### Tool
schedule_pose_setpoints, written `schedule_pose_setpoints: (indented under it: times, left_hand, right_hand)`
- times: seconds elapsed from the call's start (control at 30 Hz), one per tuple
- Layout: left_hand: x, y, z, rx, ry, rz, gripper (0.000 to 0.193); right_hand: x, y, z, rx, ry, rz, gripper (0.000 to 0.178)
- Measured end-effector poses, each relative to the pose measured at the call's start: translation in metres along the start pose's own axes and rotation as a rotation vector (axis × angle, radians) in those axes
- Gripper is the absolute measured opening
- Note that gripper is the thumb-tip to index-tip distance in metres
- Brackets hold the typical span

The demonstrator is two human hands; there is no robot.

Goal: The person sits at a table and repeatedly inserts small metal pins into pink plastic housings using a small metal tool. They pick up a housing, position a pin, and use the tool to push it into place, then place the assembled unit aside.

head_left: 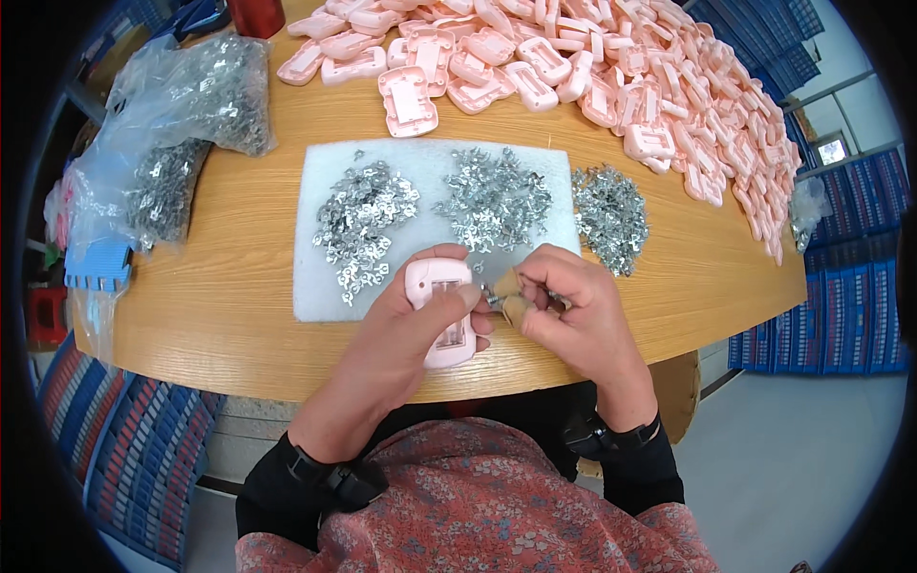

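Observation:
My left hand (406, 320) is wrapped round a pale pink plastic housing (449, 358) with a recessed compartment, held over the near part of the table. Its thumb lies across the housing's upper part. Just to the right, my right hand (573, 306) wears tan covers on its thumb and index fingertips. These pinch a small metal piece (491, 297) close to the housing's right side; its exact shape is partly hidden. Beyond both hands, a white foam sheet (430, 167) bears two heaps of small metal contact pieces, a left heap (363, 224) and a right heap (497, 201).
Another heap of metal pieces (611, 220) lies right of the foam. A large pile of pink housings (659, 86) covers the table's far and right side. Clear bags of metal parts (224, 95) lie at the left. Blue racks (831, 315) stand beyond the wooden table (229, 325).

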State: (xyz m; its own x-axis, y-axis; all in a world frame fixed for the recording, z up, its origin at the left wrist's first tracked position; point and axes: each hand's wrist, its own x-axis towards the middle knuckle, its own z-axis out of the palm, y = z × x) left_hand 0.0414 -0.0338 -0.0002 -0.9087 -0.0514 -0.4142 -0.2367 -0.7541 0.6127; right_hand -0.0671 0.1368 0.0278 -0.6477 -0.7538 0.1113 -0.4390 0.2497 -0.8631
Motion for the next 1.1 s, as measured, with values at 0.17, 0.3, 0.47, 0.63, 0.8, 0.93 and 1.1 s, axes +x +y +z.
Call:
schedule_pose_setpoints:
  times: [0.17, 0.3, 0.47, 0.63, 0.8, 0.93, 1.1]
  left_hand:
    - [0.004, -0.004, -0.001, 0.008, -0.043, -0.008, 0.045]
    - [0.003, -0.008, 0.003, 0.021, -0.043, 0.080, 0.044]
    - [0.004, -0.016, 0.007, 0.139, 0.004, 0.176, 0.043]
    - [0.000, -0.019, 0.007, 0.191, 0.056, 0.171, 0.043]
    - [-0.013, -0.009, -0.005, 0.233, 0.149, 0.220, 0.043]
    - [-0.018, -0.006, -0.011, 0.223, 0.129, 0.217, 0.043]
    - [-0.015, -0.007, -0.013, 0.210, 0.091, 0.214, 0.043]
  right_hand:
    - [-0.003, -0.002, -0.002, 0.006, -0.053, -0.031, 0.026]
    - [-0.008, -0.002, -0.003, -0.003, -0.015, 0.022, 0.024]
    - [-0.017, -0.003, 0.010, -0.046, 0.074, -0.004, 0.022]
    - [-0.023, 0.005, 0.006, -0.113, 0.159, 0.032, 0.017]
    - [-0.023, 0.042, -0.024, -0.330, 0.334, 0.117, 0.017]
    - [-0.022, 0.044, -0.034, -0.403, 0.350, 0.179, 0.018]
    - [-0.001, 0.023, -0.013, -0.376, 0.259, 0.047, 0.020]
